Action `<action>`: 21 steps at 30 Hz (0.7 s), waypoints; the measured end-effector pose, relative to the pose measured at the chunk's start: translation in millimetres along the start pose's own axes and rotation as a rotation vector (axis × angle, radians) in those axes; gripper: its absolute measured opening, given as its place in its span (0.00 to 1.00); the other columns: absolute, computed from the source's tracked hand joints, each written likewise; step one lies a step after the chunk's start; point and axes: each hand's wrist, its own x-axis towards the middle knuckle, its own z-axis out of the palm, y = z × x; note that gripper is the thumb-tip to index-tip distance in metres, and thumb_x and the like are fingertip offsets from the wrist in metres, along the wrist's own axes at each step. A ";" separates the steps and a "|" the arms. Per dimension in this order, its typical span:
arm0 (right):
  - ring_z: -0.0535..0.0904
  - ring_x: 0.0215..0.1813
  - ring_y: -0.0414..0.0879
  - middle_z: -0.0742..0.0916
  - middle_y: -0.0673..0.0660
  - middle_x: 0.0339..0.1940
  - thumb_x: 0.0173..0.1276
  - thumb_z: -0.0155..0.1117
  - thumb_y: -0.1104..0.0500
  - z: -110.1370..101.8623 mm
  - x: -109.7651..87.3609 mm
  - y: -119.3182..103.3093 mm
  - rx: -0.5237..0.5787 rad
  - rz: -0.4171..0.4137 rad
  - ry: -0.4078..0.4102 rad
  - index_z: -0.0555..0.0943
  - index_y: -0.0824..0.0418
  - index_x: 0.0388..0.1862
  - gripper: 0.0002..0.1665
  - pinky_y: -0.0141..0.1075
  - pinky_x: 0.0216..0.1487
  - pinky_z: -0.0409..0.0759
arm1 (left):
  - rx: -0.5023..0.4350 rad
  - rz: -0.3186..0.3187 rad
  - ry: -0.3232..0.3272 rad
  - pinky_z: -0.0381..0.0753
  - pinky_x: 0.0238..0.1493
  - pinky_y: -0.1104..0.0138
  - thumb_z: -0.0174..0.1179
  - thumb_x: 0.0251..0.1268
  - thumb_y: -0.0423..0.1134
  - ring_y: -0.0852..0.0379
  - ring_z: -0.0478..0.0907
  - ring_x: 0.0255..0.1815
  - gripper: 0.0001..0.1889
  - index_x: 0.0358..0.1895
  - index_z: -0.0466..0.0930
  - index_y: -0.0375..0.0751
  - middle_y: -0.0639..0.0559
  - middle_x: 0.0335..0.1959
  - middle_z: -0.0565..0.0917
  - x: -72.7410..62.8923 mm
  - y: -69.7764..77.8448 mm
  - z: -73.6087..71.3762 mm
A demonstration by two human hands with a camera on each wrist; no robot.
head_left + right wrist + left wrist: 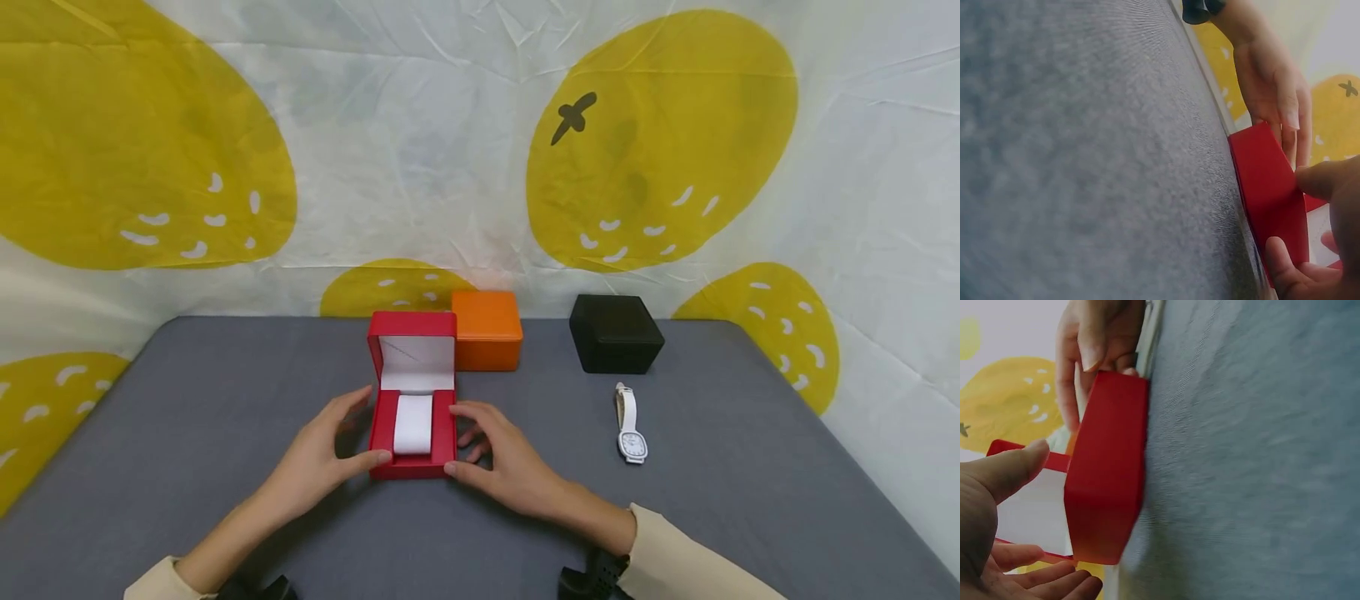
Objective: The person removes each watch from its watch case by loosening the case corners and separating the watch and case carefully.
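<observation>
A red watch box (412, 472) stands on the grey table with its lid (412, 322) raised, showing a white lining. Inside it sits a white watch cushion (413, 425) with no watch around it. My left hand (322, 454) is spread at the box's left side, thumb at the front left corner. On the other side, my right hand (510, 458) has its thumb at the front right corner and its index fingertip at the right rim. Fingers of both hands look relaxed in the wrist views, flanking the red box (1107, 462) rather than wrapped around it.
Behind the red box is an orange box (487, 329), closed. A closed black box (617, 335) stands at the back right. In front of it lies a white wristwatch (632, 446), strap toward the back. A patterned cloth (420, 167) hangs behind the grey table (225, 400).
</observation>
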 end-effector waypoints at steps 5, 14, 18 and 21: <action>0.78 0.43 0.44 0.73 0.52 0.61 0.61 0.70 0.52 0.6 -0.5 -2.5 0.031 0.092 0.010 0.60 0.54 0.72 0.44 0.32 0.42 0.80 | -0.017 -0.012 -0.025 0.78 0.52 0.55 0.75 0.46 0.45 0.41 0.69 0.60 0.47 0.69 0.61 0.33 0.38 0.63 0.69 -3.9 -1.6 7.4; 0.80 0.37 0.42 0.77 0.57 0.53 0.58 0.73 0.52 5.5 -1.5 -0.3 0.077 0.146 0.032 0.62 0.56 0.72 0.46 0.31 0.42 0.80 | -0.032 -0.036 -0.032 0.77 0.54 0.56 0.76 0.44 0.43 0.42 0.69 0.61 0.50 0.71 0.57 0.29 0.38 0.64 0.68 -2.9 -6.1 17.3; 0.80 0.35 0.41 0.78 0.56 0.47 0.57 0.74 0.52 9.2 -1.4 0.7 0.085 0.148 0.042 0.63 0.57 0.72 0.47 0.30 0.41 0.80 | -0.024 -0.033 -0.033 0.76 0.54 0.54 0.76 0.44 0.44 0.41 0.67 0.62 0.51 0.71 0.58 0.31 0.38 0.65 0.67 -2.1 -9.0 19.5; 0.80 0.34 0.40 0.78 0.54 0.44 0.57 0.74 0.53 11.9 -1.1 0.4 0.089 0.135 0.057 0.63 0.59 0.72 0.46 0.31 0.39 0.81 | -0.009 -0.023 -0.023 0.78 0.52 0.53 0.76 0.44 0.45 0.42 0.65 0.63 0.50 0.71 0.59 0.33 0.39 0.65 0.66 -1.9 -11.2 22.3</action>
